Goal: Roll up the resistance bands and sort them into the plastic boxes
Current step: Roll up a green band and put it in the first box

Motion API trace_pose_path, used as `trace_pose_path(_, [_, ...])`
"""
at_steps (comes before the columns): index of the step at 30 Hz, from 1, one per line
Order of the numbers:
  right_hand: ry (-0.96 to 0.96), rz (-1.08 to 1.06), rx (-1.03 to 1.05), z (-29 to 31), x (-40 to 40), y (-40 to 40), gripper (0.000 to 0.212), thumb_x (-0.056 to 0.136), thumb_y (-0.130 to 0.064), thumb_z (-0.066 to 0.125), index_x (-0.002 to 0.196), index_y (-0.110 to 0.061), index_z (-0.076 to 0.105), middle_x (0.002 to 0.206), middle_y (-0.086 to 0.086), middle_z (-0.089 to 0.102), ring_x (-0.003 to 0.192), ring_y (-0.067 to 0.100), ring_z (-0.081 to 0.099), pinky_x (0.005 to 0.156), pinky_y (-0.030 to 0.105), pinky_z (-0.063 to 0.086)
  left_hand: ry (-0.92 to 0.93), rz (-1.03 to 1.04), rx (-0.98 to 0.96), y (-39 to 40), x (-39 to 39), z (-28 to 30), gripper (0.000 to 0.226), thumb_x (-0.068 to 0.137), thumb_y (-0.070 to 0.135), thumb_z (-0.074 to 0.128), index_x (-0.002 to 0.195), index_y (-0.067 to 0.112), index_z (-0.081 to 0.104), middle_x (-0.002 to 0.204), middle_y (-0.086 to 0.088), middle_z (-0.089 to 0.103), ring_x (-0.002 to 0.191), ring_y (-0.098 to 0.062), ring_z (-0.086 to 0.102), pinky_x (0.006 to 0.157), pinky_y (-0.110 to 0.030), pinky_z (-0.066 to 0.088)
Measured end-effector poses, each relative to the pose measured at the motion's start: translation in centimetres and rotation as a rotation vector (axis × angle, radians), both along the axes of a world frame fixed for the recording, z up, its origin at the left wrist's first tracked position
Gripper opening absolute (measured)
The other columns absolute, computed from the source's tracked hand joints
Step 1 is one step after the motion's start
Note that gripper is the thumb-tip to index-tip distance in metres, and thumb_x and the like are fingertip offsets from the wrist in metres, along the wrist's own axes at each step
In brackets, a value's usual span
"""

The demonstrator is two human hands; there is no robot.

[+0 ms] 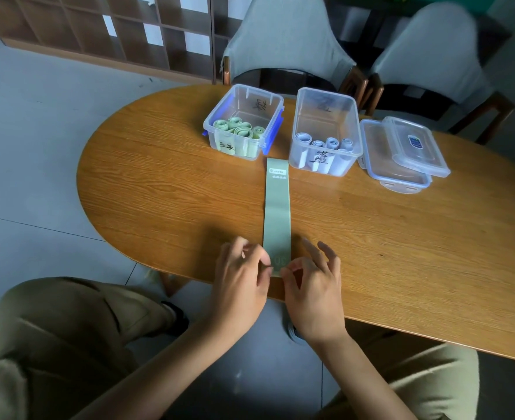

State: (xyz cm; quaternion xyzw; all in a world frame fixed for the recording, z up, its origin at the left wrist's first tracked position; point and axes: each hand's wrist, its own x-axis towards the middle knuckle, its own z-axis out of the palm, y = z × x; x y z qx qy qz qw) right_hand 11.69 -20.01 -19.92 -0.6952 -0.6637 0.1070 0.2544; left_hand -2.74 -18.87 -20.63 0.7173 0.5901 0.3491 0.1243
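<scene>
The green band [276,213] lies flat and straight on the table [165,189], pointing at the boxes [243,122], so left hand [240,277] and right hand [313,286] pinch its near end to start a tight roll.

Green band [276,213] flat on table, rolled bands in both boxes [244,122]
</scene>
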Motion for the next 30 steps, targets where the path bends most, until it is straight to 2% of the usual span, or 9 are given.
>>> trace_pose_path(3, [0.01, 0.012, 0.036, -0.4, -0.3, 0.3, 0.022, 0.09, -0.013, 0.065, 0.11, -0.015, 0.057, 0.127, 0.005, 0.054, 0.127, 0.033, 0.042, 0.105, 0.042, 0.036, 0.023, 0.032, 0.027, 0.4, 0.3, 0.2, 0.022, 0.079, 0.013, 0.076, 0.09, 0.017, 0.057, 0.102, 0.001, 0.048, 0.096, -0.021, 0.049, 0.082, -0.036, 0.046])
trace_pose_path(6, [0.022, -0.005, 0.031, -0.2, -0.8, 0.7, 0.033, 0.091, -0.012, 0.06, 0.121, -0.018, 0.048, 0.126, 0.004, 0.048, 0.117, 0.027, 0.041, 0.1, 0.038, 0.036, 0.109, 0.036, 0.093, 0.7, 0.5, 0.2, 0.017, 0.082, 0.012, 0.07, 0.092, 0.016, 0.058, 0.103, -0.003, 0.05, 0.092, -0.025, 0.05, 0.079, -0.04, 0.045])
trace_pose_path(14, [-0.095, -0.048, -0.026, -0.9, -1.4, 3.0, 0.03, 0.1, -0.021, 0.041, 0.131, -0.017, 0.044, 0.146, 0.007, 0.04, 0.137, 0.033, 0.034, 0.109, 0.048, 0.034, 0.276, 0.138, 0.132, 2.9, 1.6, 0.0, 0.007, 0.087, 0.014, 0.061, 0.093, 0.016, 0.058, 0.103, -0.006, 0.055, 0.089, -0.03, 0.052, 0.072, -0.042, 0.043])
trace_pose_path(17, [-0.09, -0.055, -0.035, -0.6, -1.7, 4.2, 0.047, 0.095, -0.034, 0.02, 0.133, -0.017, 0.042, 0.15, 0.006, 0.036, 0.146, 0.031, 0.024, 0.116, 0.047, 0.027, 0.34, 0.184, 0.149, 4.0, 1.9, -0.1, 0.009, 0.087, 0.014, 0.061, 0.095, 0.017, 0.059, 0.105, -0.006, 0.057, 0.092, -0.029, 0.053, 0.074, -0.041, 0.04])
trace_pose_path(20, [-0.083, -0.068, -0.037, -0.3, -1.9, 5.3, 0.055, 0.091, -0.038, 0.013, 0.134, -0.019, 0.041, 0.15, 0.006, 0.038, 0.144, 0.03, 0.025, 0.115, 0.047, 0.025, 0.377, 0.231, 0.157, 5.3, 2.3, -0.2, 0.01, 0.088, 0.015, 0.061, 0.097, 0.019, 0.059, 0.105, -0.004, 0.058, 0.092, -0.029, 0.052, 0.076, -0.041, 0.038])
trace_pose_path(25, [-0.072, -0.082, -0.049, -0.4, -2.0, 7.0, 0.051, 0.087, -0.037, 0.019, 0.132, -0.024, 0.041, 0.15, 0.004, 0.036, 0.143, 0.028, 0.024, 0.117, 0.045, 0.023, 0.375, 0.261, 0.188, 7.1, 3.0, -0.3, 0.009, 0.091, 0.014, 0.057, 0.098, 0.018, 0.061, 0.104, -0.004, 0.059, 0.091, -0.029, 0.053, 0.077, -0.042, 0.038])
trace_pose_path(30, [-0.05, -0.132, -0.028, -1.1, -2.1, 9.1, 0.035, 0.093, -0.017, 0.042, 0.128, -0.023, 0.043, 0.142, 0.002, 0.042, 0.133, 0.028, 0.032, 0.112, 0.045, 0.028, 0.374, 0.277, 0.158, 8.9, 3.1, -0.1, 0.018, 0.093, 0.014, 0.045, 0.1, 0.018, 0.062, 0.106, -0.005, 0.058, 0.093, -0.029, 0.053, 0.077, -0.042, 0.038])
